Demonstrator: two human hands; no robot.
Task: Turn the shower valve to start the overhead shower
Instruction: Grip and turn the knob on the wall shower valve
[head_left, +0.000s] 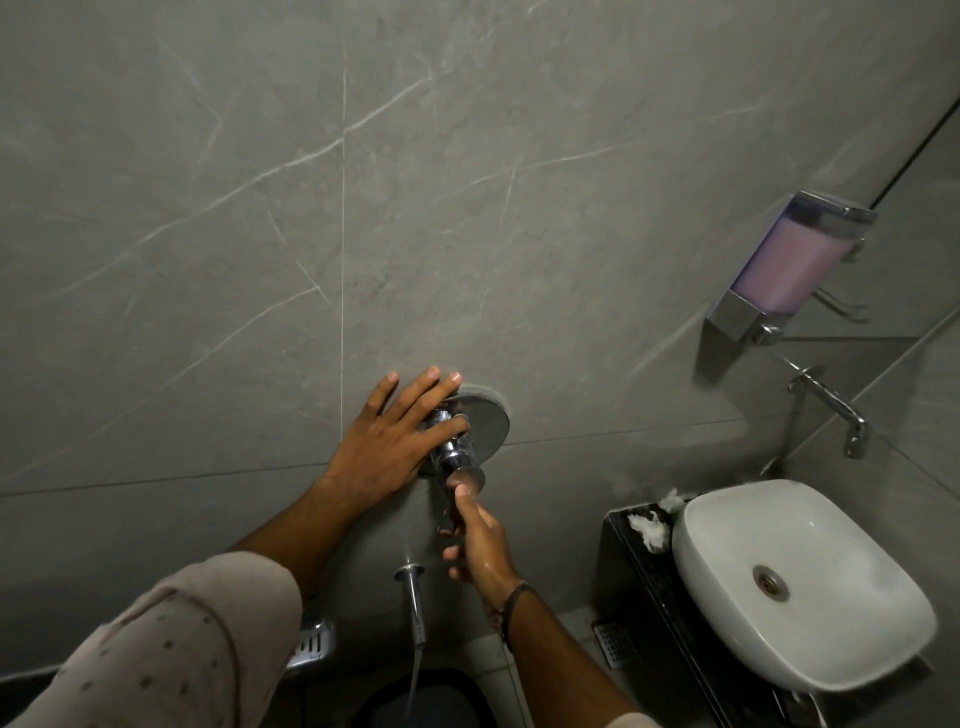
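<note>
Head view shows the valve (457, 441) on the grey wall (260, 208), low and centre, a chrome stem standing out from a round plate. The left hand (387, 441) lies spread against the wall and plate, fingers (447, 428) open and holding nothing, one draped over the stem, probably to brace the body. The right hand (480, 540) reaches up from below, thumb and fingers pinched on the knob (467, 475) at the stem's end, which seems the grip for turning. Water runs from the spout (413, 597) beneath, so flow likely has yet to be sent overhead. A basin (800, 582) sits well apart to the right, a soap dispenser (795, 265) above it.
</note>
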